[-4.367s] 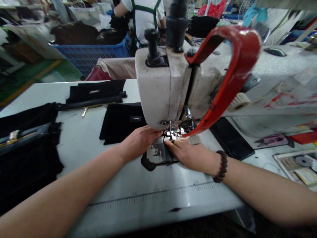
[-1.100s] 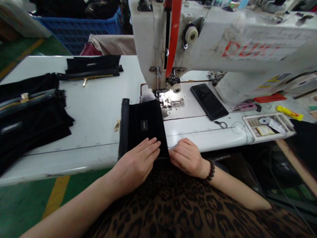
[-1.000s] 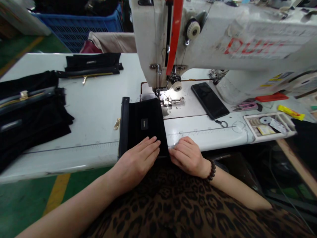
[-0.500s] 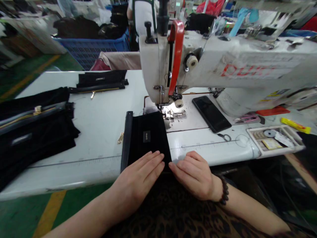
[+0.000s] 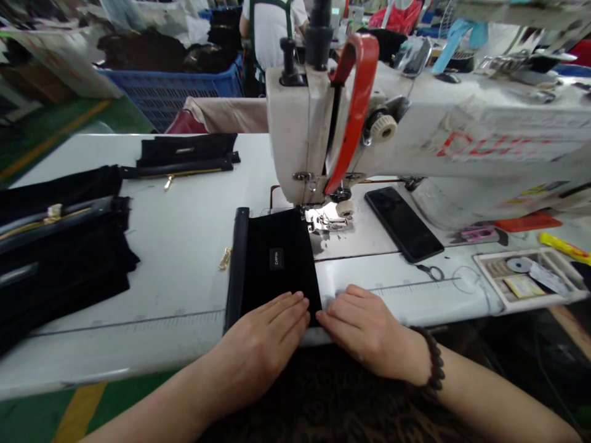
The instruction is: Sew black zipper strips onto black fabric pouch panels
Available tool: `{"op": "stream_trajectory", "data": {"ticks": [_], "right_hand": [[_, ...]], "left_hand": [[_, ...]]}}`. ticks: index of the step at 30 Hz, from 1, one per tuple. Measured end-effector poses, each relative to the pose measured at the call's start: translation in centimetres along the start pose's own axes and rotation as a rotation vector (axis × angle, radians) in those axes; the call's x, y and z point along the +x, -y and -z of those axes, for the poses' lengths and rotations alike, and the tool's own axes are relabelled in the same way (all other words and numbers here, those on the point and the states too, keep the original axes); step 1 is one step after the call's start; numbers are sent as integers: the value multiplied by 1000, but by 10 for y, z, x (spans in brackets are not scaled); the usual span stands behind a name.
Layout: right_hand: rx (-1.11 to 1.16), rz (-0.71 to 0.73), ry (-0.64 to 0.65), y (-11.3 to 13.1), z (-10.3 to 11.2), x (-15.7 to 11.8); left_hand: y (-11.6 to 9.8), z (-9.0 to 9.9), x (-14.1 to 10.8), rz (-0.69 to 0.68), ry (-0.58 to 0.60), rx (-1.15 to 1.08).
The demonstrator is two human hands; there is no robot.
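At the near edge of the white sewing table [image 5: 180, 264], the left hand [image 5: 265, 344] lies flat and ungripping, fingers together, on the near end of a black fabric panel [image 5: 295, 277]. Just right of it, the right hand [image 5: 369, 326] is curled, its thumb and forefinger tips at the panel's near right edge; whether they pinch the cloth, I cannot tell.

The panel lies flat, its near end at the table edge and its far right corner just beside the presser foot [image 5: 325, 223]. I'd judge an even, light palm best, with the right fingertips squaring the edge and no pull to skew the pile. The small label [image 5: 276, 259] faces up, and the smooth black strip [image 5: 237, 258] runs along the left side, with a gold zipper pull [image 5: 225, 259] jutting out beyond it; that hardware could snag or lift the side if dragged.

To the right sit the compartment tray [image 5: 487, 282] and, a little farther off, a black phone [image 5: 406, 224] on the bed of the sewing machine [image 5: 290, 129]; the phone looks the likeliest thing to crowd cloth turned that way. Stacked black pieces [image 5: 69, 264] lie on the left, another black piece [image 5: 184, 154] farther off. Beyond the table stand a blue crate [image 5: 170, 83] and a person in a white top [image 5: 272, 37].
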State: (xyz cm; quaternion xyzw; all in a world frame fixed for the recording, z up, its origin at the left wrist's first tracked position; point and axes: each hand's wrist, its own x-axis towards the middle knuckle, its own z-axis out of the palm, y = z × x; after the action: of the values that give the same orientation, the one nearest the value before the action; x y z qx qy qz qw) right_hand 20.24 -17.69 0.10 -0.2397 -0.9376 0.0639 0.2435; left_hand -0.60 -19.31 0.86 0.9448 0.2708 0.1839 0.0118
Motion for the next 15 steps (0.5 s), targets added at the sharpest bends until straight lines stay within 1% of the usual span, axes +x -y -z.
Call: {"op": "stream_trajectory", "data": {"ticks": [6, 10, 15], "right_hand": [[-23, 41, 109, -18, 6, 18], [-53, 85, 223, -30, 9, 30], [-119, 131, 291, -41, 10, 42]], "left_hand": [[20, -2, 8, -43, 19, 34], [32, -5, 10, -52, -20, 34], [49, 2, 21, -115, 51, 75]]}}
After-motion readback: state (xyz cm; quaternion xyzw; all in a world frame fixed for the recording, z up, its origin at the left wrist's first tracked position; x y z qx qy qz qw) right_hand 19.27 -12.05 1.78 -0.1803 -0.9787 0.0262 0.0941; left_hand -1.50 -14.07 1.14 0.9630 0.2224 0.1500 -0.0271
